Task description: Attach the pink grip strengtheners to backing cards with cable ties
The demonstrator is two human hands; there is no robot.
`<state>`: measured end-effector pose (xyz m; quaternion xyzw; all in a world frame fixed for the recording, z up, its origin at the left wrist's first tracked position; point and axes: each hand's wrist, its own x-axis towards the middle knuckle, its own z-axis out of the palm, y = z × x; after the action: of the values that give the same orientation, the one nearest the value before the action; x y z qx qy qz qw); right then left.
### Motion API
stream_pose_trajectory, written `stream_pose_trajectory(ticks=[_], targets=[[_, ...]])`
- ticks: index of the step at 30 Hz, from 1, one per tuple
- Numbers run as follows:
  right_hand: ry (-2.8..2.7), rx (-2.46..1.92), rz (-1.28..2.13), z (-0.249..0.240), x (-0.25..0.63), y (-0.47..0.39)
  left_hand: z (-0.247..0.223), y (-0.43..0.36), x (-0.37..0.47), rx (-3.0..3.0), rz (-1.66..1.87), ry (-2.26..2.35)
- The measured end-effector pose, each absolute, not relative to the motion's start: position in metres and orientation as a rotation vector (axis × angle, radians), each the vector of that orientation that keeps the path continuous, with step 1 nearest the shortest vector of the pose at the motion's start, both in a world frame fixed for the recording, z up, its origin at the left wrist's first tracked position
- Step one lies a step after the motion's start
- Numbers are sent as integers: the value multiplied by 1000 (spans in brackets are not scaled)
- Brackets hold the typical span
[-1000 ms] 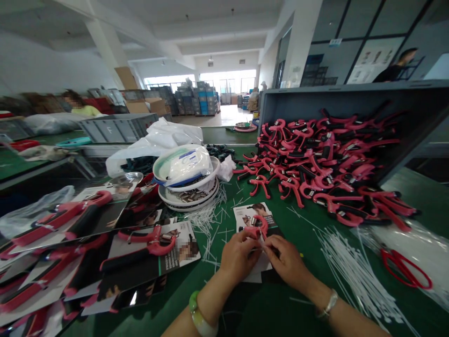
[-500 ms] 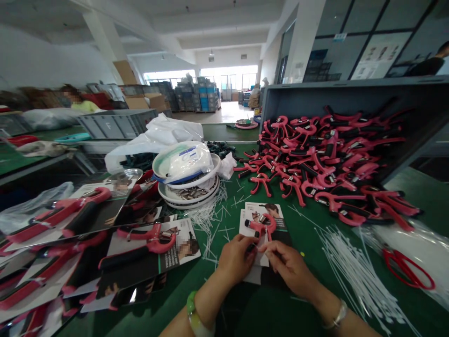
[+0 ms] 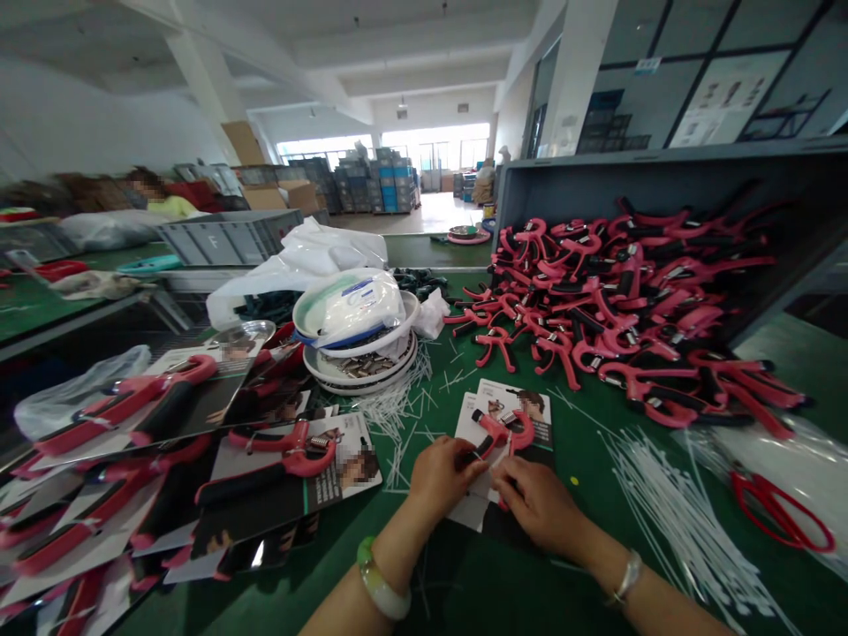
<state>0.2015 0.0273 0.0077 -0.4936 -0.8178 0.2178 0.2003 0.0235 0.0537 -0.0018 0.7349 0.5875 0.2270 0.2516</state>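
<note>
A pink hand gripper [image 3: 520, 430] with a coil spring and dark handles lies on a printed backing card [image 3: 494, 395] in front of me. My left hand [image 3: 437, 484] is closed at its left handle, thumb and fingers pinching there. Just beside it, my right hand [image 3: 540, 503] is closed over the other handle, its fingertips pinched at a thin white cable tie, partly hidden by the fingers. Both hands cover the lower part of the card. To the left are stacked cards with hand grippers [image 3: 308, 455] fastened on them by white ties.
A grey crate [image 3: 596, 162] on its side spills many loose hand grippers [image 3: 556, 349] at the right. Loose cable ties [image 3: 689, 521] and red-handled scissors [image 3: 782, 512] lie near my right arm. Stacked bowls [image 3: 361, 375] stand ahead, with scattered tie offcuts. Another person [image 3: 169, 203] is far left.
The card and hand gripper have turned clockwise and shifted slightly right. My right fingers have curled in more, while my left hand stays at the handle. The view has swung slightly.
</note>
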Motion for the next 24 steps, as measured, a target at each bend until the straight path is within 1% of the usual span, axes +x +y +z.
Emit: stream_pose_trajectory(ticks=[6, 13, 16, 20, 22, 24], targets=[[-2034, -1302, 731, 2, 205, 20, -1, 49, 29, 2052, 658, 1612], [-1785, -1311, 865, -6, 202, 8, 1, 46, 36, 2038, 609, 1715], [-1785, -1338, 857, -5, 199, 6, 4, 45, 38, 2045, 577, 1700], [-1997, -1378, 918, 13, 203, 11, 3, 43, 38, 2101, 521, 1689], [-2075, -1424, 864, 27, 226, 17, 1, 43, 36, 2139, 503, 1703], [-2019, -1609, 636, 38, 273, 22, -3, 44, 32, 2165, 521, 1678]])
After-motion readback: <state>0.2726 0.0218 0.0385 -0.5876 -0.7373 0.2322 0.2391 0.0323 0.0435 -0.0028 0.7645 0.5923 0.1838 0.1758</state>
